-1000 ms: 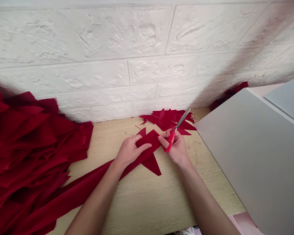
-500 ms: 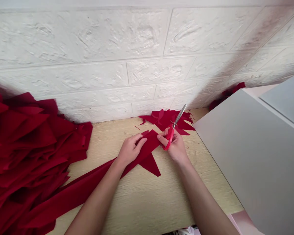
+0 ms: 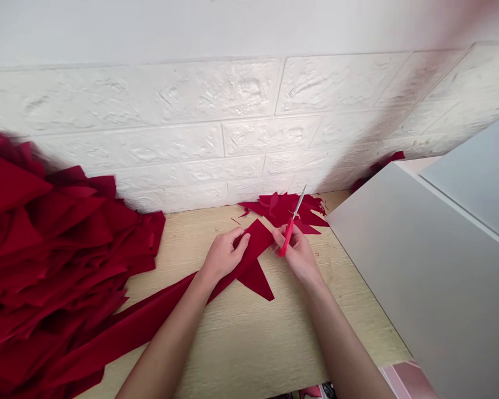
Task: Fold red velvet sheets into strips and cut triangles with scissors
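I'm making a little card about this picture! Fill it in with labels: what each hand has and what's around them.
Left hand: gripping red cloth
Right hand: holding scissors with red handles
Just ahead: red scraps on a wooden table
Left side: heap of red cloth
Behind: white brick-pattern wall
Right side: grey panel

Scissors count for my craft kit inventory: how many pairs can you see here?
1: the red-handled scissors, held in the right hand above the wooden tabletop. Others could be hidden under the red felt.
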Available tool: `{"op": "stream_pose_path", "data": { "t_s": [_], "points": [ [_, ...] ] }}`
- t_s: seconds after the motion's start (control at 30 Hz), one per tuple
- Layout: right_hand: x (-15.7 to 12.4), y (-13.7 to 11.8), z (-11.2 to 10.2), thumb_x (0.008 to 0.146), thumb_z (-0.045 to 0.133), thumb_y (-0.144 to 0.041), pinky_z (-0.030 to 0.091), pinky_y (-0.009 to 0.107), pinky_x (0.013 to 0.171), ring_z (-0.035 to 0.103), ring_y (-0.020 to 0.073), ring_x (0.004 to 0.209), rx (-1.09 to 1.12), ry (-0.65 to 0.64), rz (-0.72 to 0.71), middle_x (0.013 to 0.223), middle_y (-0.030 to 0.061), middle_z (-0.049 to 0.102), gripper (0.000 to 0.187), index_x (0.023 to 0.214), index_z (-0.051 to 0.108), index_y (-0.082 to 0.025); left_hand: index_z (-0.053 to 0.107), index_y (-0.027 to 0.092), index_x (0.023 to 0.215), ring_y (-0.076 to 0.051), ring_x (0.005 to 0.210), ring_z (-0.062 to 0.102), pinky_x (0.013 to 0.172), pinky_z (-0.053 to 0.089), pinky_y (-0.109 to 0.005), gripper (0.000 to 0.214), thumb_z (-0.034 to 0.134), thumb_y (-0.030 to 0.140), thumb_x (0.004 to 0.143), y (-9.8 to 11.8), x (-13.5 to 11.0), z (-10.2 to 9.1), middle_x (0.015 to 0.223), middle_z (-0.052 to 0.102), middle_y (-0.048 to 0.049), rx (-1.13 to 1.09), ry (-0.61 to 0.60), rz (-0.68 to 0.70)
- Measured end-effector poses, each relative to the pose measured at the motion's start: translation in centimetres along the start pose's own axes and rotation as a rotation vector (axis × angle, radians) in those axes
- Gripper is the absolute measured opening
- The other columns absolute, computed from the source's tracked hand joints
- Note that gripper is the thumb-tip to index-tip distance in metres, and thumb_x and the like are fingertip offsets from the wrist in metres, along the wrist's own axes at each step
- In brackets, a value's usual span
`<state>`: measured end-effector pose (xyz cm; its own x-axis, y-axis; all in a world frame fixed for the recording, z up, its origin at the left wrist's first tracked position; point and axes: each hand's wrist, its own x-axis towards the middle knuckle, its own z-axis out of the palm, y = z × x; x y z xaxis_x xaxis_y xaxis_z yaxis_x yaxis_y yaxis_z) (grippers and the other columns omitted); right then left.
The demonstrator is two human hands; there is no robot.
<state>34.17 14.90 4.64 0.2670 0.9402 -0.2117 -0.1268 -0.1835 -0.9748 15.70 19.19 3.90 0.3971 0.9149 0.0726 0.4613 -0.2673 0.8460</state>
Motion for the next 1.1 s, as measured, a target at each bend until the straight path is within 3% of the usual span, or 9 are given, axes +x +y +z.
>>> {"op": "stream_pose_path", "data": {
  "t_s": [0.1, 0.2, 0.27, 0.37, 0.73, 1.1],
  "points": [
    [-2.5, -0.6, -0.9, 0.078, 0.067, -0.074, 0.038, 0.024, 0.051, 0.047, 0.01, 0.058, -0.078, -0.075, 0.064, 0.07, -0.0033, 0.051, 0.055, 0.082, 0.05, -0.022, 0.044, 0.021, 0.069, -0.012, 0.057, 0.043, 0.059, 0.031, -0.027, 0.034, 0.045, 0.039, 0.098, 0.9, 0.3, -1.3, 0.062, 0.049, 0.0037, 0.034, 0.062, 0.008],
    [-5.2, -1.1, -1.0, 0.085, 0.057, -0.076, 0.04, 0.026, 0.055, 0.044, 0.0107, 0.061, -0.171, -0.292, 0.158, 0.076, -0.0022, 0.05, 0.054, 0.09, 0.051, -0.023, 0.044, 0.021, 0.07, -0.012, 0.057, 0.042, 0.058, 0.03, -0.027, 0.034, 0.044, 0.041, 0.099, 2.1, 0.7, -3.4, 0.062, 0.049, 0.0034, 0.061, 0.133, 0.024],
    [-6.5, -1.2, -0.4, 0.086, 0.061, -0.071, 0.042, 0.027, 0.06, 0.045, 0.0111, 0.064, -0.203, -0.426, 0.17, 0.08, -0.0018, 0.05, 0.05, 0.092, 0.051, -0.023, 0.044, 0.022, 0.07, -0.012, 0.056, 0.04, 0.058, 0.029, -0.027, 0.034, 0.045, 0.041, 0.098, 2.9, 0.9, -4.6, 0.06, 0.047, 0.0038, 0.102, 0.182, 0.04],
    [-7.2, -1.4, 1.0, 0.085, 0.067, -0.064, 0.046, 0.028, 0.066, 0.047, 0.0118, 0.07, -0.24, -0.516, 0.149, 0.089, -0.0001, 0.052, 0.046, 0.094, 0.05, -0.022, 0.045, 0.021, 0.071, -0.012, 0.056, 0.04, 0.058, 0.03, -0.026, 0.034, 0.044, 0.04, 0.099, 3.5, 0.9, -5.4, 0.06, 0.047, 0.0044, 0.164, 0.221, 0.064],
    [-5.9, -2.3, 2.9, 0.087, 0.05, -0.078, 0.037, 0.027, 0.064, 0.046, 0.0134, 0.068, -0.271, -0.563, 0.104, 0.073, -0.0015, 0.05, 0.057, 0.089, 0.05, -0.021, 0.043, 0.021, 0.07, -0.011, 0.056, 0.037, 0.057, 0.03, -0.025, 0.034, 0.045, 0.04, 0.098, 3.3, 0.9, -5.3, 0.059, 0.044, 0.005, 0.128, 0.18, 0.071],
    [-5.8, -1.5, 3.0, 0.085, 0.053, -0.079, 0.035, 0.025, 0.057, 0.041, 0.0111, 0.062, -0.243, -0.531, 0.129, 0.07, -0.0027, 0.046, 0.058, 0.081, 0.047, -0.021, 0.042, 0.021, 0.067, -0.011, 0.058, 0.04, 0.059, 0.032, -0.025, 0.036, 0.046, 0.041, 0.097, 3.3, 1.0, -5.6, 0.06, 0.045, 0.0047, 0.08, 0.201, 0.039]
  ]
}}
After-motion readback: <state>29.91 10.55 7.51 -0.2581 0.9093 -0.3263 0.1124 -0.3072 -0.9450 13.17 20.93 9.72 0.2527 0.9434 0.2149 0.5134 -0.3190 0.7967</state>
